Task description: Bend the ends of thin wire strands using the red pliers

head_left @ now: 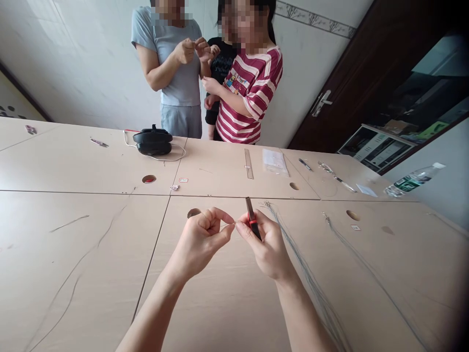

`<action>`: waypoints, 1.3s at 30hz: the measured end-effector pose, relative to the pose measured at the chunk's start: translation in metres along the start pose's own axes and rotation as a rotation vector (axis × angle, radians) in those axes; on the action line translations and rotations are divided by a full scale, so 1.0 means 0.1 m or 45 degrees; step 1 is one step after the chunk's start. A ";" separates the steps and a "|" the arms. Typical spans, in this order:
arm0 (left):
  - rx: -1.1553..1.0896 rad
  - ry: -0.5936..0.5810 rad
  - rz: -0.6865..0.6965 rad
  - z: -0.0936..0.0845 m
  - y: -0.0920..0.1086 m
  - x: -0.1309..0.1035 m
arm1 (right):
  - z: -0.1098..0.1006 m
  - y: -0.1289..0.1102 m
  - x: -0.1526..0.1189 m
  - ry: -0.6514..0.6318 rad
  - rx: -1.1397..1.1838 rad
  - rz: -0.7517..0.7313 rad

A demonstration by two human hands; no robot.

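My left hand (205, 239) is closed in a pinch, thumb and forefinger on a thin wire (224, 225), of which only a short stretch shows. My right hand (266, 244) is wrapped round a small tool (250, 210) with a flat dark end and red and black parts; its kind cannot be made out. The right thumb and forefinger meet the left fingertips at the wire. Beside my right forearm lies a bundle of long grey wires (304, 264) with small metal ends. A few loose wires (84, 256) lie on the table left of my left hand.
Across the wooden table (91, 293) lie a black device (153, 142) with a white cable, a ruler (248, 164), a plastic packet (274, 162), a pen (305, 165) and a water bottle (414, 180). A second wire bundle (361, 259) is at right. Several people stand behind the table.
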State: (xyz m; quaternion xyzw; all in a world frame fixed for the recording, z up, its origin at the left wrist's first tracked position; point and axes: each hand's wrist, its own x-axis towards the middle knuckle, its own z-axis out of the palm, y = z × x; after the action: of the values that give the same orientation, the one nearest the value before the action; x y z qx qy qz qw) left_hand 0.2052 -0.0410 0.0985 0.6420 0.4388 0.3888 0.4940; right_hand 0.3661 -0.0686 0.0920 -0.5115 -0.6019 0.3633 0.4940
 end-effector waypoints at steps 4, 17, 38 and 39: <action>0.024 0.028 0.013 0.00 0.02 0.00 | 0.01 0.00 0.00 0.006 -0.015 0.012; 0.078 0.005 0.030 -0.01 -0.03 0.02 | 0.00 -0.02 0.00 0.000 -0.039 0.015; 0.145 -0.069 -0.031 -0.05 -0.04 0.00 | -0.04 -0.01 0.03 -0.095 -0.090 0.013; 0.147 -0.074 -0.032 -0.05 -0.04 0.00 | -0.04 -0.01 0.02 -0.098 -0.100 0.012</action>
State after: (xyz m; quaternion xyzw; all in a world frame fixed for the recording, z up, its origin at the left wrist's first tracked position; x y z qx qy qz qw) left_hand 0.2001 -0.0392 0.0952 0.6748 0.4541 0.3377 0.4737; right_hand 0.3701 -0.0667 0.0943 -0.5189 -0.6318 0.3611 0.4485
